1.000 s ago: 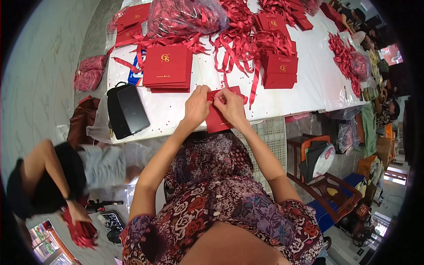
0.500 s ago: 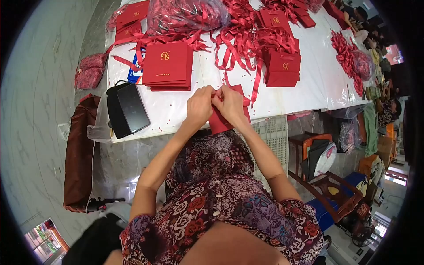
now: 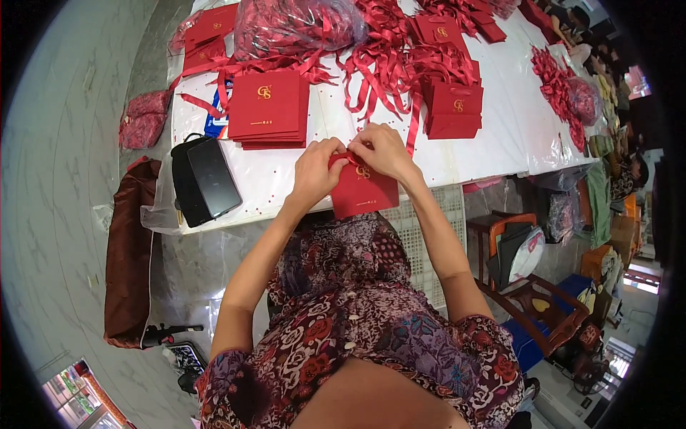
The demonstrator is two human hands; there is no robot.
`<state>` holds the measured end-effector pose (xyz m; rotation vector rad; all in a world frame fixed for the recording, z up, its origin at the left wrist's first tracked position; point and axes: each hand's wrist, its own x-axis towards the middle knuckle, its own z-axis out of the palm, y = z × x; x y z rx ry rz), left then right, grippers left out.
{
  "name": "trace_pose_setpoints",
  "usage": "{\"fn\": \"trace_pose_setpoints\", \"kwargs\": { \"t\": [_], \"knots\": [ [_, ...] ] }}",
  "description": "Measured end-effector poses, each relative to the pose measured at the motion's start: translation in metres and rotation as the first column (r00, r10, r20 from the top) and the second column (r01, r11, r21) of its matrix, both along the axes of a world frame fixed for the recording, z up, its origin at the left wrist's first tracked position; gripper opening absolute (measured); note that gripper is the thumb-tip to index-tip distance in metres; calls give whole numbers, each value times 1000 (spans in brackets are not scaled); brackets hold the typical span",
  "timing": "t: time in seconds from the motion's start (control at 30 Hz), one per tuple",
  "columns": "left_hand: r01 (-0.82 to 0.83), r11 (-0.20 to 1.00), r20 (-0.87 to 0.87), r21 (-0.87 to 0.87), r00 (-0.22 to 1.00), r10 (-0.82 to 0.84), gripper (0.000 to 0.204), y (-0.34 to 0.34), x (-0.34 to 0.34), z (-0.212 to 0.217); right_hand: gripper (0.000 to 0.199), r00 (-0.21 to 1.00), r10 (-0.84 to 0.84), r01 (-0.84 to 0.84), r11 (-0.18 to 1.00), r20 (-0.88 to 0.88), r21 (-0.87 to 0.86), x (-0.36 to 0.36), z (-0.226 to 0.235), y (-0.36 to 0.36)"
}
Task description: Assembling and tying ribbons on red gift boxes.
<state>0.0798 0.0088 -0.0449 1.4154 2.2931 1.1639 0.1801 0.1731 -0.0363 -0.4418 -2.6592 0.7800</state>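
A small red paper gift bag (image 3: 366, 194) with a gold print lies at the near table edge, its lower part jutting over my lap. My left hand (image 3: 315, 171) is closed at the bag's upper left corner, thumb and fingers pinching red ribbon there. Close beside it, my right hand (image 3: 384, 151) pinches the ribbon at the bag's top edge with bent fingers. The ribbon's exact path between the fingertips is hidden. Beyond my left hand is a neat stack of red bags (image 3: 266, 107); another stack of red bags (image 3: 454, 114) stands beyond my right.
Loose red ribbons (image 3: 382, 61) and a clear plastic bag of red ribbon (image 3: 296, 28) cover the far side of the white table (image 3: 500, 136). A phone (image 3: 214, 179) lies on a black pouch (image 3: 184, 168) at left. A wooden chair (image 3: 554, 322) stands at right.
The red bag has turned so that its printed face shows squarely. My right hand has moved slightly right and away from me; my left hand has shifted a little left and nearer.
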Motion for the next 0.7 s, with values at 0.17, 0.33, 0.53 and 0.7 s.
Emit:
{"fn": "trace_pose_setpoints", "kwargs": {
  "t": [0.17, 0.33, 0.53, 0.7],
  "knots": [
    [77, 997, -87, 12, 993, -75, 16, -2, -2, 9, 20, 960, 238, -56, 673, 144, -738, -9, -28, 23],
    [133, 989, -160, 69, 980, -121, 14, -3, -4, 13, 25, 936, 278, -40, 696, 217, -717, -18, -40, 19],
    [97, 994, -131, 45, 987, -90, 13, -2, -15, 8, 22, 973, 165, -35, 797, 161, -603, -30, -50, 10],
    [125, 992, -21, -30, 992, -125, 14, -7, -8, 4, 29, 953, -237, 293, 879, 190, -376, -38, -36, 19]
  ]
}}
